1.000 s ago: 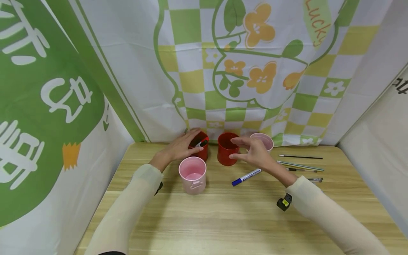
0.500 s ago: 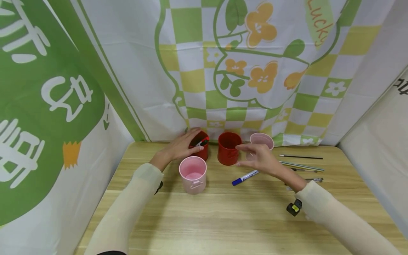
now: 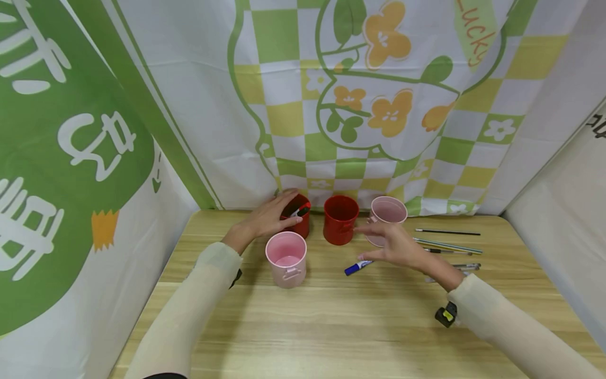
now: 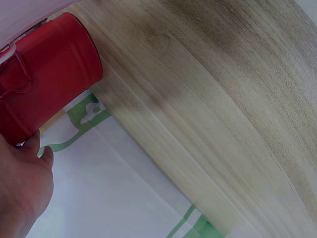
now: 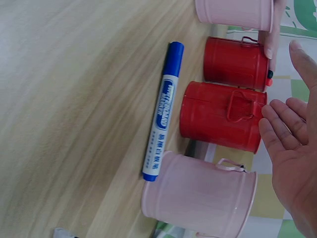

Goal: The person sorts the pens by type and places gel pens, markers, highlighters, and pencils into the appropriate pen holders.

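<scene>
My left hand (image 3: 266, 218) rests at the back-left red bucket (image 3: 303, 227), its fingers along the rim and its thumb stretched across the front. A pen with a red-and-black end stands inside that bucket. In the left wrist view, fingertips touch the red bucket (image 4: 54, 74). My right hand (image 3: 397, 246) hovers with fingers extended and holds nothing; its fingertips are close to the second red bucket (image 3: 337, 231). Below this hand lies a blue-capped whiteboard marker (image 3: 352, 269), partly hidden in the head view but fully visible as the marker (image 5: 162, 114) in the right wrist view.
A pink bucket (image 3: 290, 273) stands in front of the left red one. Another pink bucket (image 3: 389, 209) is behind my right hand. Several pens and pencils (image 3: 447, 245) lie at the right of the wooden table (image 3: 303, 331). A printed cloth (image 3: 331, 168) hangs behind.
My right hand has drawn back to the right and slightly toward me, away from the second red bucket's mouth. The left hand has stayed at its bucket.
</scene>
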Demonstrator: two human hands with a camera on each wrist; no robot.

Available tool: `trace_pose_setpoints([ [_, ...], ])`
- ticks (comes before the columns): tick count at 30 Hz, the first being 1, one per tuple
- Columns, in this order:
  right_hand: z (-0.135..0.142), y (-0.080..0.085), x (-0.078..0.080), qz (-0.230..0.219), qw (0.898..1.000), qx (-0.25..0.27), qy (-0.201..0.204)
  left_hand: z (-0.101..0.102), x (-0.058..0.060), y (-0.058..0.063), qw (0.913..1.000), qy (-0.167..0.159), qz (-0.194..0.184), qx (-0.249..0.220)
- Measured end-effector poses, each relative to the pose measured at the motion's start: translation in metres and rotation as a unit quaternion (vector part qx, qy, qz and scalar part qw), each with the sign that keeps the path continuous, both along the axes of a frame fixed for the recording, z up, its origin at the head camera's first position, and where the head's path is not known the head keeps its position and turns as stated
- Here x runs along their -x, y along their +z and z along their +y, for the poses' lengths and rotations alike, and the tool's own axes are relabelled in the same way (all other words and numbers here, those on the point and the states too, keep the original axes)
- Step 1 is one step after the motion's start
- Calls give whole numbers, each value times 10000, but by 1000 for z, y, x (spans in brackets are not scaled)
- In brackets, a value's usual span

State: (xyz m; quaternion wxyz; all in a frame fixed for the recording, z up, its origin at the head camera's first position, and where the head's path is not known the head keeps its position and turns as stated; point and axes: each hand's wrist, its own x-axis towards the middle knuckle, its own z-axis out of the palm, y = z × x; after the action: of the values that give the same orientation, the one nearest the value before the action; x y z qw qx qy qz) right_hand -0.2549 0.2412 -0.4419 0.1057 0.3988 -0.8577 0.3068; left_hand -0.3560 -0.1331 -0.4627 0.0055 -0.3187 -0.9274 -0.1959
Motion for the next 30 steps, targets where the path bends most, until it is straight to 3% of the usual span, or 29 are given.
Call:
trace_pose_setpoints([
  [6, 4, -13, 0, 44, 9996, 23, 281, 0, 1, 0, 10000, -26, -36, 39],
  [14, 10, -29, -2, 214, 9991, -191, 321, 1, 0, 1, 9999, 60, -136, 6],
  [22, 15, -44, -5, -91, 9985, -493, 206, 1, 0, 1, 9999, 59, -113, 16],
  [30, 19, -58, 0, 67, 9974, -617, 373, 1, 1, 0, 10000, 17, -87, 8],
])
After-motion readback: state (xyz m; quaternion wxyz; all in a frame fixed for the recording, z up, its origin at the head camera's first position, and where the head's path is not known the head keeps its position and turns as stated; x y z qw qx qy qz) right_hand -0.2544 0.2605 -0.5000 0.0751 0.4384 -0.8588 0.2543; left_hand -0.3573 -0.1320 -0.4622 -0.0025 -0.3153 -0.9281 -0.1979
